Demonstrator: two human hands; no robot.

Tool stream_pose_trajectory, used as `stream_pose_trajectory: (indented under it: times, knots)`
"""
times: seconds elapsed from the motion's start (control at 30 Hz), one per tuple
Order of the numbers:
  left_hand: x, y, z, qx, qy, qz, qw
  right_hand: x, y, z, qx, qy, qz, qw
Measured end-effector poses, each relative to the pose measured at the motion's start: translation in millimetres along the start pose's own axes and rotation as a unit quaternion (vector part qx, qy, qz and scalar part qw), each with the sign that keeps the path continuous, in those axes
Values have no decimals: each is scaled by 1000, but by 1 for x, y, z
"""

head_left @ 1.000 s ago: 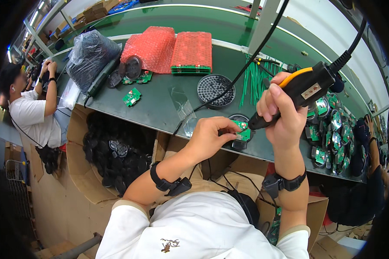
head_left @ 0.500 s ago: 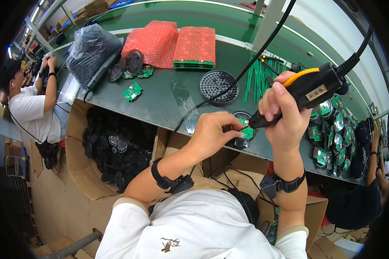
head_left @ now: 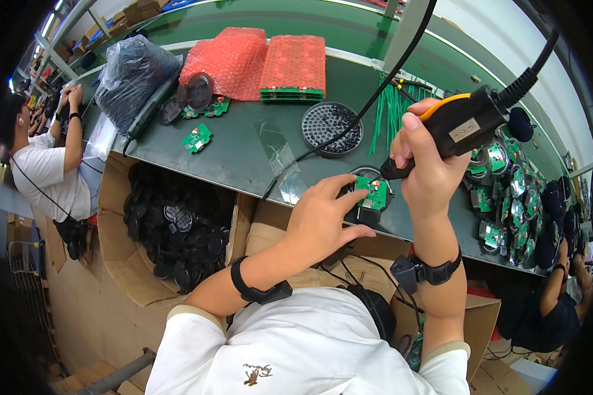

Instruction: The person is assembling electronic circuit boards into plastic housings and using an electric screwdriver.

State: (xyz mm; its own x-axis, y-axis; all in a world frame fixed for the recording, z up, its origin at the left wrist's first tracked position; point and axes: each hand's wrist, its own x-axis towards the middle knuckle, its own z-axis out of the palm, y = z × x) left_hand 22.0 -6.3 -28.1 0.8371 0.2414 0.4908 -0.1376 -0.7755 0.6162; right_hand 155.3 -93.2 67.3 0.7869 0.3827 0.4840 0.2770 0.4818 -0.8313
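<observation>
Gripping the black-and-orange electric screwdriver (head_left: pixel 464 125) in the right hand (head_left: pixel 428 145), with fingers wrapped closed round the body and nose angled down-left toward the board's upper right corner. Cannot tell bit contact; too small to see. Spreading the left hand (head_left: pixel 316 217) fairly wide, with index fingertip on or just over the green circuit board (head_left: pixel 375 194) and thumb apart, below it. For location: board at the front edge of the dark workbench (head_left: pixel 244 148), lying over a black round housing (head_left: pixel 367 216).

To do well, judging from here: press board flat against housing, keep fingertips clear of the bit, stand the driver upright before driving, push lightly, avoid skidding over components. Probably worth a firmer left-hand hold so close to the edge.

Around: just beyond, a perforated round tray (head_left: pixel 315 125) with small black pieces (head_left: pixel 348 125); green cable ties (head_left: pixel 389 118) to its right; red bubble-wrapped packs (head_left: pixel 293 62) further back; loose circuit board (head_left: pixel 197 137) well left; carton (head_left: pixel 115 250) of black round parts below.

In the way: black cable (head_left: pixel 339 143) slung across the tray, liable to snag; pile of board-and-housing assemblies (head_left: pixel 507 197) crowding the right side, limiting elbow room.
</observation>
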Motion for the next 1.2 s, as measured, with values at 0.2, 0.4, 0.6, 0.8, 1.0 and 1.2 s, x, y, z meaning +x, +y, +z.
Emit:
stream_pose_trajectory:
  times: [0.2, 0.4, 0.6, 0.8, 1.0, 1.2]
  knots:
    - [-1, -1, 5, 25, -8, 3, 1000, -1, 10, 1, -24, 1, -3, 1000]
    - [1, -1, 3, 25, -7, 4, 1000, 1, 18, -1, 13, -11, -15, 1000]
    - [0, -1, 4, 21, -5, 1, 1000, 2, 22, 0, 13, -18, -13, 1000]
    - [1, -1, 5, 27, -4, 3, 1000, 2, 22, 3, 6, -33, -9, 999]
    - [1, -1, 6, 33, -16, -6, 999, 4, 23, 4, -15, -26, -1, 1000]
    - [4, 0, 3, 41, -28, -9, 999, 7, 23, 3, -2, -65, 25, 998]
